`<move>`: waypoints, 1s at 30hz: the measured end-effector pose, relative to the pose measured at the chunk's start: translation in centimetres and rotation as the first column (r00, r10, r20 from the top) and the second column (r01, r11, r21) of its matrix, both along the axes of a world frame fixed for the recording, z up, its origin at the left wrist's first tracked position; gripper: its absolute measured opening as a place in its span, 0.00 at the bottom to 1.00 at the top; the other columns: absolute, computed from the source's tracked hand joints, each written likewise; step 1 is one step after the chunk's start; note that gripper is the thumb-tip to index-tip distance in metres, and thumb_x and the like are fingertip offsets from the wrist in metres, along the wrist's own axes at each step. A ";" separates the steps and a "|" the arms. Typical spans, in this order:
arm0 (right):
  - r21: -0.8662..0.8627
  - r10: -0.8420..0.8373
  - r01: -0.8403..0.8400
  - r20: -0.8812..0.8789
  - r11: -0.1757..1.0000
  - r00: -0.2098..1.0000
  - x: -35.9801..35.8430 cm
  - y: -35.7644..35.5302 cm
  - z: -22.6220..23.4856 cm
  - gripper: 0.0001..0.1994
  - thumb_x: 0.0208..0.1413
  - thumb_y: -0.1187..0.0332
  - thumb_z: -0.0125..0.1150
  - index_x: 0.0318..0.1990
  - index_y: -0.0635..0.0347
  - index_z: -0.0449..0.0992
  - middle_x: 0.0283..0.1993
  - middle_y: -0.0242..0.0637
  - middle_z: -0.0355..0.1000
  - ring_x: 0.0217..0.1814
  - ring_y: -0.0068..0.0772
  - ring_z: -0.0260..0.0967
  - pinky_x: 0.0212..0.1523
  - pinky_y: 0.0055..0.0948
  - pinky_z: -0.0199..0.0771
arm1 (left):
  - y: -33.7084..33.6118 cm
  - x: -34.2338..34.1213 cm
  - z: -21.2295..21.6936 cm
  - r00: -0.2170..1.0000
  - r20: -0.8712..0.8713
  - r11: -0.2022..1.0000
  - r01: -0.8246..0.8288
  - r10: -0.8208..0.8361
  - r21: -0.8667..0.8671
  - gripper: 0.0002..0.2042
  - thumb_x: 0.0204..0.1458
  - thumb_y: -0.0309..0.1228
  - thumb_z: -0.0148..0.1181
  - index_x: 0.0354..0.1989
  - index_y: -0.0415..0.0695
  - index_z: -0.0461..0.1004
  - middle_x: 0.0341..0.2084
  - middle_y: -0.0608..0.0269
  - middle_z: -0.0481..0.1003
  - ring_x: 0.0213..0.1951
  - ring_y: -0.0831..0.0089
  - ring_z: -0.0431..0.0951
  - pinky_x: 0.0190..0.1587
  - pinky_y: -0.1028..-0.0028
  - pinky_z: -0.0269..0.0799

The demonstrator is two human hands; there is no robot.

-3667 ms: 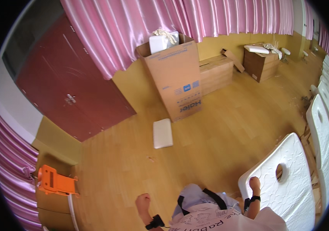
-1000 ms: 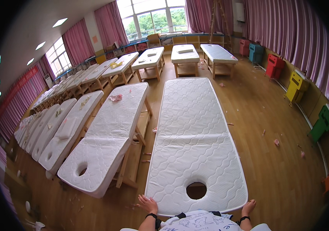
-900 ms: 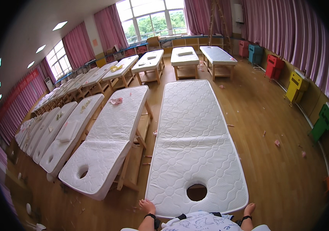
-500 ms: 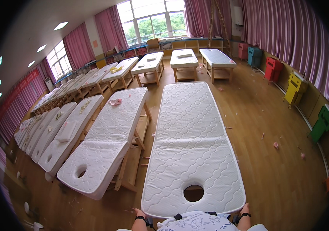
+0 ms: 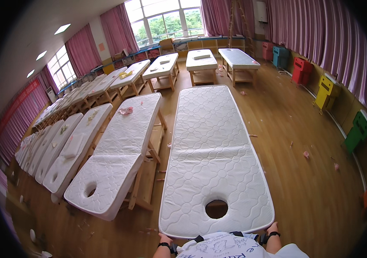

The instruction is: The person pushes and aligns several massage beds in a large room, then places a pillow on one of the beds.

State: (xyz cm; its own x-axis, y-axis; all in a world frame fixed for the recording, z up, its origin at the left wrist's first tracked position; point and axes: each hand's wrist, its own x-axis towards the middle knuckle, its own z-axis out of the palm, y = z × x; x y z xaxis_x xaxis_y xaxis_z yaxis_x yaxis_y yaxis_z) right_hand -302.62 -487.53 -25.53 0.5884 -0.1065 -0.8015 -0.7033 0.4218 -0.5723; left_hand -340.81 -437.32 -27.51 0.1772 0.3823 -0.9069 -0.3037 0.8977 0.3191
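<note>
A long white quilted massage bed (image 5: 211, 142) stretches away in front of me, with a round face hole (image 5: 216, 209) through its near end. At its near left corner, my left hand (image 5: 165, 240) is closed on the edge, its fingers mostly hidden beneath the mattress. My right hand (image 5: 273, 229) grips the near right corner in the same way, with most of its fingers out of sight. Dark bands circle both wrists. Between the hands, my printed white shirt (image 5: 222, 247) is close against the near edge.
On the left, another massage bed (image 5: 119, 150) stands beside mine, with several more beyond it. Further beds (image 5: 202, 60) line the back. Along the right wall are coloured bins (image 5: 327, 92). Pink scraps (image 5: 306, 155) litter the wooden floor. A ladder (image 5: 240, 23) leans near the window.
The view has tipped down and shifted slightly, so the far beds sit higher. My left hand is a little further right along the corner. Both hands stay at the bed's near corners.
</note>
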 end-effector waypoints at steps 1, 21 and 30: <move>-0.036 -0.035 0.035 0.001 0.999 0.999 0.4 -1.5 -0.7 0.29 0.54 0.46 0.33 0.57 0.53 0.60 0.57 0.40 0.60 0.57 0.46 0.58 0.47 0.51 0.65 | -0.7 1.8 -0.3 1.000 0.008 1.000 0.020 -0.020 0.005 0.35 0.46 0.64 0.24 0.56 0.57 0.62 0.57 0.61 0.61 0.55 0.51 0.62 0.51 0.45 0.61; 0.100 0.056 -0.044 -0.120 0.994 0.991 3.0 2.3 9.2 0.31 0.48 0.37 0.31 0.48 0.47 0.68 0.50 0.30 0.67 0.53 0.36 0.62 0.47 0.46 0.67 | 1.8 3.5 8.1 0.998 -0.014 0.993 0.063 -0.065 -0.098 0.38 0.46 0.64 0.21 0.57 0.53 0.61 0.58 0.68 0.61 0.59 0.61 0.58 0.59 0.52 0.52; 0.175 0.078 -0.029 -0.280 0.984 0.957 4.3 2.7 11.7 0.31 0.47 0.36 0.30 0.44 0.47 0.70 0.48 0.29 0.67 0.51 0.33 0.62 0.43 0.44 0.68 | 3.0 4.4 10.3 0.999 -0.008 0.988 0.048 -0.049 -0.145 0.37 0.46 0.61 0.21 0.59 0.51 0.59 0.59 0.67 0.58 0.61 0.60 0.55 0.61 0.51 0.47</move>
